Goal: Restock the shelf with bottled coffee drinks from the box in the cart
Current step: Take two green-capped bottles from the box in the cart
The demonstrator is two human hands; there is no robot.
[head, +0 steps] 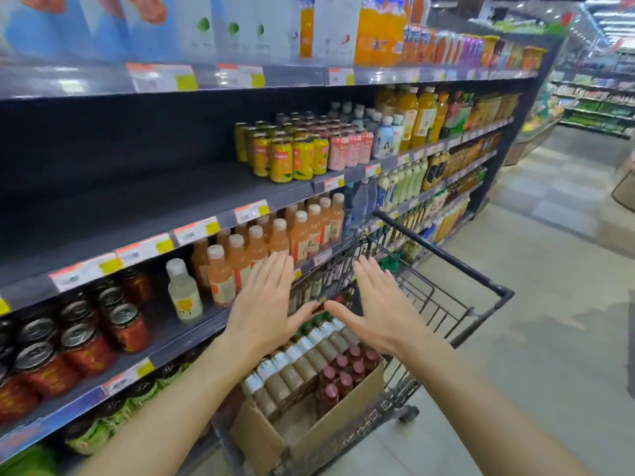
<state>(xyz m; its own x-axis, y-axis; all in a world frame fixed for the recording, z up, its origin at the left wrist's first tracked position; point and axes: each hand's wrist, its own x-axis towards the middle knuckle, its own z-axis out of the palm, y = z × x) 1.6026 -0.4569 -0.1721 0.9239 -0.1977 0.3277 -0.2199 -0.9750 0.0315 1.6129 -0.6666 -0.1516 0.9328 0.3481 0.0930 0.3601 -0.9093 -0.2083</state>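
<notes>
Hovering flat above the cart (446, 266), the left hand (264, 304) and right hand (381, 304) hold nothing, each grip spread apart with fingers straight, seemingly poised to reach down. Below them the cardboard box (340, 424) holds coffee bottles (302, 362) in upright rows beside red-capped bottles (347, 372). The dark shelf (120, 201) alongside has bare room for them.

At six o'clock, a matt brown cardboard box (330, 438) is being shown, rough at its edges. Smooth plastic bottles (292, 369) with glossy white and maroon caps are being held inside it. The cart (446, 304), at four o'clock, is being seen as dark painted metal wire. At nine o'clock, shiny metal-topped cans (82, 338) are being displayed on a matt dark shelf (103, 214).
</notes>
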